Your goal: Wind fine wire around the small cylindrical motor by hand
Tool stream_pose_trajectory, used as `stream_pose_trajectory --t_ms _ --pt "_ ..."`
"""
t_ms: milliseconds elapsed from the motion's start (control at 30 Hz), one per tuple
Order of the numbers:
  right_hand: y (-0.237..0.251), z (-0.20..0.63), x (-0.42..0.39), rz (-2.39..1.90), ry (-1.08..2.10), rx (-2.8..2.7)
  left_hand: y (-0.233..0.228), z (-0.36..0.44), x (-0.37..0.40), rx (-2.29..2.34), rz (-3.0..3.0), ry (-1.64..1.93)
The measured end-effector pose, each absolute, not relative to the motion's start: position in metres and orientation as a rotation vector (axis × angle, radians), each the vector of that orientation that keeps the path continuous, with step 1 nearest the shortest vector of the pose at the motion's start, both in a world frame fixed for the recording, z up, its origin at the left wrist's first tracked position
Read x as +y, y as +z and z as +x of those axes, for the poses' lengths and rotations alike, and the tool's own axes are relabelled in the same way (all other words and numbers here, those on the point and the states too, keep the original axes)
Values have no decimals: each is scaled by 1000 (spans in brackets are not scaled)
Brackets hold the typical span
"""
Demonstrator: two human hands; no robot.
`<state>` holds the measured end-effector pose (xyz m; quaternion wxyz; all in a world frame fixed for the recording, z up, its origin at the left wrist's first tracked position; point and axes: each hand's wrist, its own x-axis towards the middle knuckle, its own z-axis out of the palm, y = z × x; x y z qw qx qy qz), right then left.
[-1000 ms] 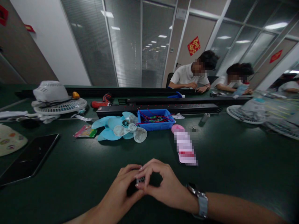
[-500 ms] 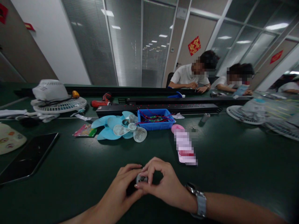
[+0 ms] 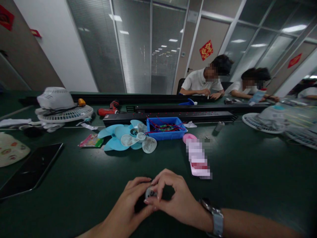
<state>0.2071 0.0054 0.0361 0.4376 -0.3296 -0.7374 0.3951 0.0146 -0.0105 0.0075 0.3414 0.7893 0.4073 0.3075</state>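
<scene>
Small round metal part (image 3: 149,191) pinched between left hand (image 3: 128,206) and right hand (image 3: 174,198) fingers, mostly hidden; markings unreadable.

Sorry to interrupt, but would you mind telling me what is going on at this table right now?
A person holds a small round metal part between the left hand and right hand, low over the dark green table. Beyond lie light blue fan blades and a blue bin of wires. Other people sit working at the far side.
</scene>
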Motion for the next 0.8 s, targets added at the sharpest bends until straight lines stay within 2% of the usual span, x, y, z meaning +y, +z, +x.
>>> stream_pose_trajectory --t_ms 533,800 --pt "36 209 8 -746 1096 -1852 7 15 -12 1070 2059 821" --pt "45 212 6 -683 1033 -2002 9 15 -12 1084 2072 792"
